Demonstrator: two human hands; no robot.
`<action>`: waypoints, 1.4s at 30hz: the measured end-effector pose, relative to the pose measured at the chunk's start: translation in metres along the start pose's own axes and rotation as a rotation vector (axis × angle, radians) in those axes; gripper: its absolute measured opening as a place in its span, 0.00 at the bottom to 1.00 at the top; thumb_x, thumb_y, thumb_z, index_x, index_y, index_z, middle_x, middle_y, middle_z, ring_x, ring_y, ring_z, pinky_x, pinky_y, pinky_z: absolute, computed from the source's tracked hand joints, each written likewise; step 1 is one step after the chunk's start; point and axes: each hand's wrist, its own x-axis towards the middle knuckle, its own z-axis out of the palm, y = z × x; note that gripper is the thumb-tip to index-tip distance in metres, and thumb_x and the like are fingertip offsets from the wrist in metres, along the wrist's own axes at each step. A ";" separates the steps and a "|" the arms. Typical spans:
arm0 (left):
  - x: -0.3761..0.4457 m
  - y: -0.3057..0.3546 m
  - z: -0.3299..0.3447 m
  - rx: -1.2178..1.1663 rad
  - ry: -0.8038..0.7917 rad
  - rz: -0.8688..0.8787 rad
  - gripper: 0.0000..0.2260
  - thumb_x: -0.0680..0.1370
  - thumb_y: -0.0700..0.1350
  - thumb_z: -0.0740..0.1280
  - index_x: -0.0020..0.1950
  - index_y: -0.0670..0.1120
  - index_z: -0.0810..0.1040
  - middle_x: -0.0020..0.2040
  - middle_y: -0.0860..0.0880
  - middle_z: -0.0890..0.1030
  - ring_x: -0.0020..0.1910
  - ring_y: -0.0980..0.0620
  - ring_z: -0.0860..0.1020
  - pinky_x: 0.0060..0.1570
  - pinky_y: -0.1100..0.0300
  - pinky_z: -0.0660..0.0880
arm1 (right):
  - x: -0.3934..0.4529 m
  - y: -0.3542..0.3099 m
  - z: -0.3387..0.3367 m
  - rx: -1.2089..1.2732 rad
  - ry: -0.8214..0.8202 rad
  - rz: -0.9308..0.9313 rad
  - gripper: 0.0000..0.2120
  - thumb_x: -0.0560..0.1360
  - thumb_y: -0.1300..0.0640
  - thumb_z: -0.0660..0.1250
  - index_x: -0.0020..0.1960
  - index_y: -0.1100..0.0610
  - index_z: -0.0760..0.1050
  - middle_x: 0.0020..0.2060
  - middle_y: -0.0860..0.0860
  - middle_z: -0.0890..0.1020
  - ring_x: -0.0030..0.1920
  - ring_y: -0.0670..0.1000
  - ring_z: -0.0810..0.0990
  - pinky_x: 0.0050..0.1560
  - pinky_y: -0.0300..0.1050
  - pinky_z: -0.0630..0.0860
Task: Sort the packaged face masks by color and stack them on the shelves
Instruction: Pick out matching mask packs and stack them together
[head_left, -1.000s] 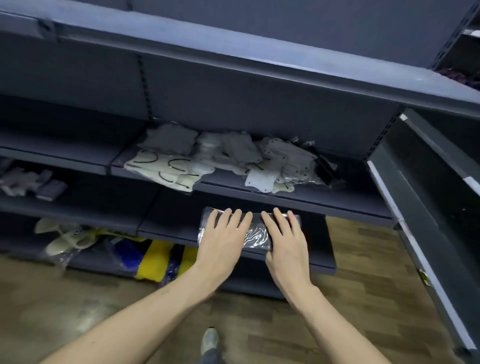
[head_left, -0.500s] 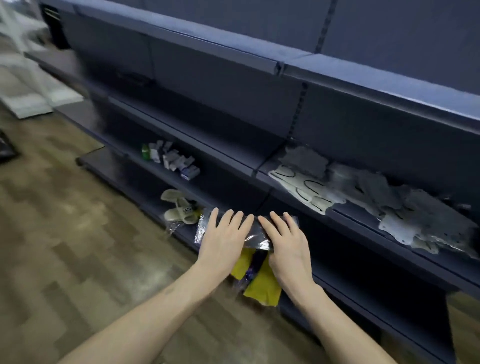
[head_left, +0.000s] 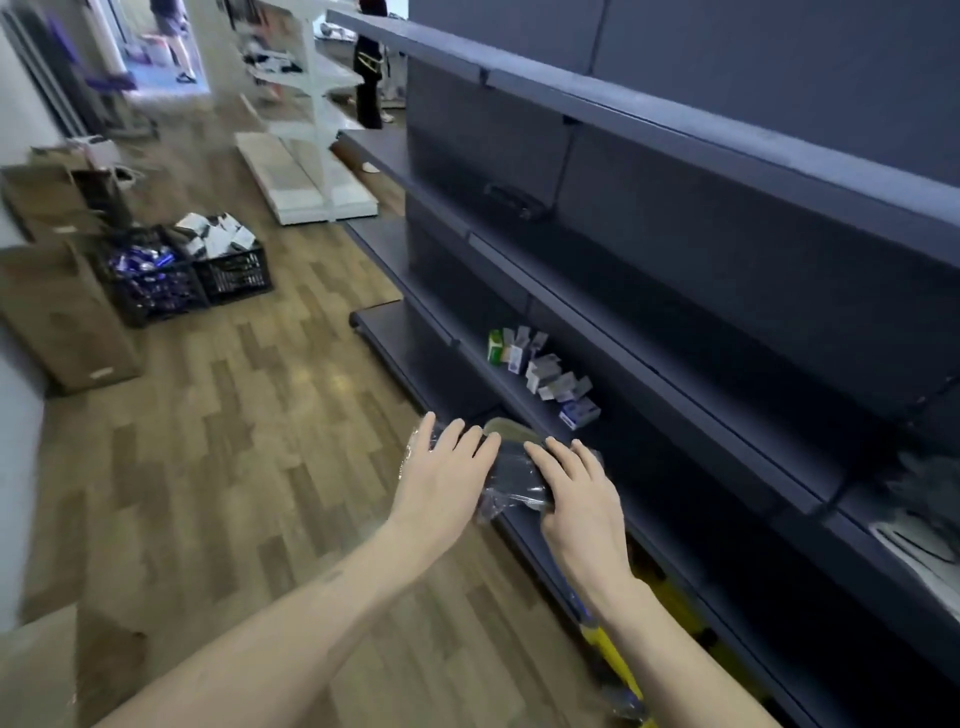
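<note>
A pack of dark face masks (head_left: 511, 470) in crinkled clear plastic hangs in the air in front of the dark blue shelving (head_left: 691, 332). My left hand (head_left: 441, 478) lies over its left end and my right hand (head_left: 576, 499) over its right end. Fingers are stretched across the top and the thumbs are hidden underneath. At the right edge, loose grey masks (head_left: 924, 488) and white masks (head_left: 909, 540) lie on a middle shelf.
Small cartons (head_left: 545, 374) stand on a lower shelf just beyond my hands. Yellow packages (head_left: 613, 649) sit on the bottom shelf. Two black crates (head_left: 176, 275) and cardboard boxes (head_left: 62, 312) stand on the wooden floor at left. A white shelf unit (head_left: 301, 156) and a person (head_left: 369, 67) are far back.
My view has swung left along the aisle with both hands still holding the pack. The mask pile has slid to the right edge. The crates and far aisle have come into sight.
</note>
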 end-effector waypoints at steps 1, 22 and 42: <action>0.007 -0.016 0.005 0.006 0.007 -0.007 0.23 0.68 0.39 0.66 0.64 0.45 0.78 0.55 0.47 0.81 0.58 0.44 0.79 0.67 0.41 0.70 | 0.015 -0.006 0.005 -0.003 0.000 -0.012 0.36 0.69 0.65 0.72 0.74 0.45 0.69 0.72 0.46 0.71 0.76 0.56 0.65 0.68 0.54 0.70; 0.173 -0.326 0.118 0.051 -0.184 -0.392 0.31 0.57 0.39 0.80 0.60 0.44 0.81 0.52 0.44 0.82 0.55 0.40 0.80 0.64 0.34 0.70 | 0.377 -0.130 0.167 0.074 -0.127 -0.256 0.38 0.69 0.68 0.69 0.74 0.45 0.68 0.72 0.48 0.72 0.74 0.56 0.66 0.67 0.56 0.71; 0.375 -0.589 0.233 -0.143 -0.220 -0.088 0.35 0.54 0.35 0.79 0.61 0.46 0.81 0.51 0.47 0.83 0.51 0.43 0.82 0.34 0.54 0.77 | 0.626 -0.231 0.272 -0.033 -0.028 0.055 0.37 0.69 0.68 0.68 0.76 0.49 0.67 0.73 0.50 0.71 0.74 0.57 0.67 0.69 0.55 0.70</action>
